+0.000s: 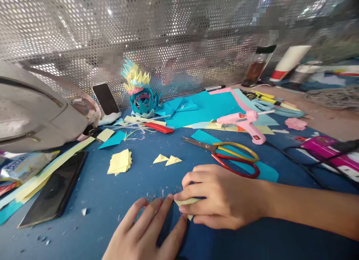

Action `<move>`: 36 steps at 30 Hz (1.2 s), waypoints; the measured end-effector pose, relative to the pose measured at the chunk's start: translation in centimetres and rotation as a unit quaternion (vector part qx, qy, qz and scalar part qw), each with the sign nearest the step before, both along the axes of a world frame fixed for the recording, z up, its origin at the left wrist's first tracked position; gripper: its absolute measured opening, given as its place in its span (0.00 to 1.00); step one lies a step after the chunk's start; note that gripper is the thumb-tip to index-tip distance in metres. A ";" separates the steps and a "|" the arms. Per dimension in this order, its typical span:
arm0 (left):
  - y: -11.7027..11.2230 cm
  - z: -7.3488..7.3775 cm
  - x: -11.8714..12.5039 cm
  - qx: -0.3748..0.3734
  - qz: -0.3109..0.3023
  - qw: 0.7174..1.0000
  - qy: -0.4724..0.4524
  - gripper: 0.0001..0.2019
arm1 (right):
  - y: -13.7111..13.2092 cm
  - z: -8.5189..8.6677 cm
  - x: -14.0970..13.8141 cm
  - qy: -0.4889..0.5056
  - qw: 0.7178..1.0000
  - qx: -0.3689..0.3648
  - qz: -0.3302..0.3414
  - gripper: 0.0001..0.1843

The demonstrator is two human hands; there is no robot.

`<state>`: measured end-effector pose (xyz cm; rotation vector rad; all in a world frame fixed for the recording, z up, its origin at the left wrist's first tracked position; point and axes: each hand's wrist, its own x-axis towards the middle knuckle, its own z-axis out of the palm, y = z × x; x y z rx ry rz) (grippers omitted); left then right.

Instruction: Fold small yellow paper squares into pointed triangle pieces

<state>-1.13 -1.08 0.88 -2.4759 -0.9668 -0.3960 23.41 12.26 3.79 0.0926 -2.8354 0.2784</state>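
Observation:
A small pale yellow piece of paper [187,202], partly folded, lies on the blue tabletop, mostly covered by fingers. My right hand [221,196] holds it down, thumb and fingers closed over it. From the left, my left hand [146,226] rests with fingers spread, its index fingertip and thumb at the paper's left edge. Just beyond are two folded yellow paper triangles [167,160]. To their left sits a stack of yellow paper squares [120,161]. Scissors [221,153] with one yellow and one red handle lie beyond my right hand on a blue paper strip [266,170].
A pink glue gun [246,123], red cutter [159,127] and blue paper sheets [207,107] lie farther back. A folded-paper model [141,92] stands near the perforated metal panel [168,32]. Left are a dark phone [57,189] and bag [36,110]; right, a magenta power strip [331,151].

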 end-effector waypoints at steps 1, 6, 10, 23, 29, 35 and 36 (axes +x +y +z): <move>0.0 0.1 -0.1 -0.001 0.001 1.000 0.004 0.20 | 0.0 0.0 0.0 0.000 1.000 0.000 0.001 0.12; 0.1 -0.1 0.0 -0.030 0.017 0.999 -0.022 0.19 | 0.2 -0.2 0.0 -0.005 1.000 -0.014 0.002 0.12; -0.3 -1.0 0.8 -0.064 0.066 0.993 -0.072 0.21 | 0.1 -0.7 0.0 0.017 0.999 -0.043 0.002 0.14; -0.5 -0.5 1.7 -0.155 0.082 0.973 -0.151 0.27 | -1.1 -0.3 -0.7 -0.028 0.995 0.035 -0.091 0.14; -0.5 -0.1 1.5 -0.164 0.073 0.979 -0.099 0.28 | -1.2 -0.1 -0.7 -0.057 0.993 0.017 -0.103 0.15; -0.5 0.1 1.3 -0.157 0.072 0.982 -0.077 0.28 | 0.2 1.7 0.2 -0.108 0.991 0.062 -0.046 0.14; -0.4 0.0 1.2 -0.156 0.071 0.982 -0.077 0.27 | 0.4 2.2 0.5 -0.129 0.988 0.065 -0.047 0.14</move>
